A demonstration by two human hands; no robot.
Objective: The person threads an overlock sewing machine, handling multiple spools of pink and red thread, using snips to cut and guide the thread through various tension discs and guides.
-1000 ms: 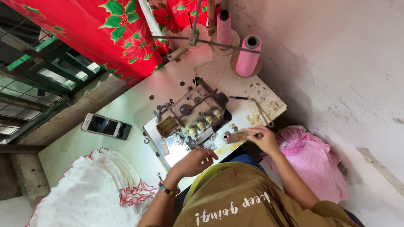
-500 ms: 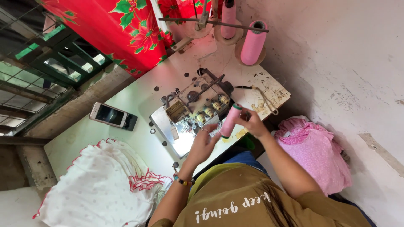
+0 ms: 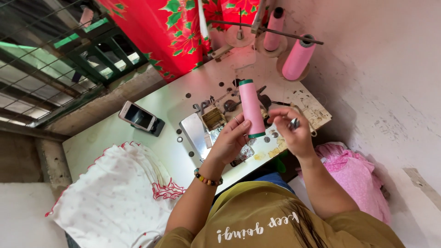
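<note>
Above the counter's (image 3: 138, 151) near edge, left hand (image 3: 229, 140) fingers grip the pink thread spool (image 3: 251, 108) upright; right hand (image 3: 294, 131) pinches small snips (image 3: 294, 123); steadying the spool should ease finding the thread end.

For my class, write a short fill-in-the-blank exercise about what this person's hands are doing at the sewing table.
1. The left hand holds up a spool of ____ thread.
2. The right hand pinches a small ____ tool.
3. A phone lies on the ____ table.
4. White cloth with ____ trim lies beside the left arm.

Missing words: pink; metal; white; red
</note>
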